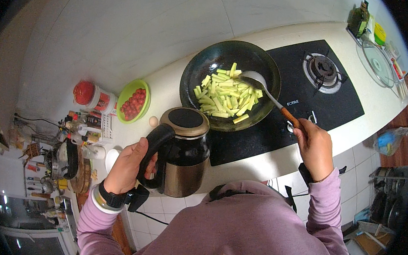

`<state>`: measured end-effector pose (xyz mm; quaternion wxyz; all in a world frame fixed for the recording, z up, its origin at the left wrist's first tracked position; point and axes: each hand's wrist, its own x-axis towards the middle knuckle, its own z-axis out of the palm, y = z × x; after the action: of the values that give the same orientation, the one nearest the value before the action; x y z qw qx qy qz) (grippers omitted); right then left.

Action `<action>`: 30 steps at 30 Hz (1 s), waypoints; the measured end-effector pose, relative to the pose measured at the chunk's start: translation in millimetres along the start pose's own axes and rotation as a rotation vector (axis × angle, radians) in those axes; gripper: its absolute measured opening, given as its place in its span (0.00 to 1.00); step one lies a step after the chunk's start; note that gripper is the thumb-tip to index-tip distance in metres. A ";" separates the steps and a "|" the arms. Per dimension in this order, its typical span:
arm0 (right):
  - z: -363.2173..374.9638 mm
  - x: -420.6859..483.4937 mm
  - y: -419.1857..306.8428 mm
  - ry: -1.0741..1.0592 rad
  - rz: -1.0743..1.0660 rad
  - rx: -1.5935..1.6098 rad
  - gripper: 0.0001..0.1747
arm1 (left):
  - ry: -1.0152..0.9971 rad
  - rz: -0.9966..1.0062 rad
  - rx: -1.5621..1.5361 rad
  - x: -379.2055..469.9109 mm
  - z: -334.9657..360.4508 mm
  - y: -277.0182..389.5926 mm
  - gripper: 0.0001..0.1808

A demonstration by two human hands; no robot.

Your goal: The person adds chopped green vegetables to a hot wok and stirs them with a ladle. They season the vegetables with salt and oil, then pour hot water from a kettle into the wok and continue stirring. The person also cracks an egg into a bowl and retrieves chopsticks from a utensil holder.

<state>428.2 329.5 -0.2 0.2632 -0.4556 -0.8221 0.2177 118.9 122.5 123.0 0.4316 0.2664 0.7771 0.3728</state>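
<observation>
My left hand (126, 164) grips the black handle of a bronze-and-black lidded kettle (185, 176), held upright in front of the counter at the wok's near left. In my right hand (314, 147) is the wooden handle of a metal cooking ladle (256, 77), its bowl resting among cut vegetables in the wok. Pale green vegetable sticks (228, 93) are heaped across the bottom of the dark wok (213, 56), which sits over the left side of a black gas hob (289, 87). The kettle hides a little of the wok's near rim.
Left of the wok stand a green bowl (146, 105) of small red fruits and an egg (153, 121). Farther left are bottles and a round wooden chopping board (81, 179). A bare burner (323, 68) is at right, with a glass lid (376, 63) beyond it.
</observation>
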 end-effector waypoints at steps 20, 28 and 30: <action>-5.2 2.2 2.4 0.019 -0.002 0.014 0.12 | -0.034 -0.072 -0.141 2.7 -3.9 -2.8 0.27; -7.4 3.7 2.1 0.037 -0.010 0.017 0.12 | -0.038 -0.062 -0.088 2.3 -2.5 -1.3 0.29; -7.4 4.0 1.9 0.037 -0.018 0.017 0.11 | -0.044 -0.083 -0.124 3.1 -2.5 -1.0 0.29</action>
<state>432.2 334.8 5.3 0.2843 -0.4497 -0.8193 0.2139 115.1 123.3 121.6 0.4791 0.2147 0.7532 0.3963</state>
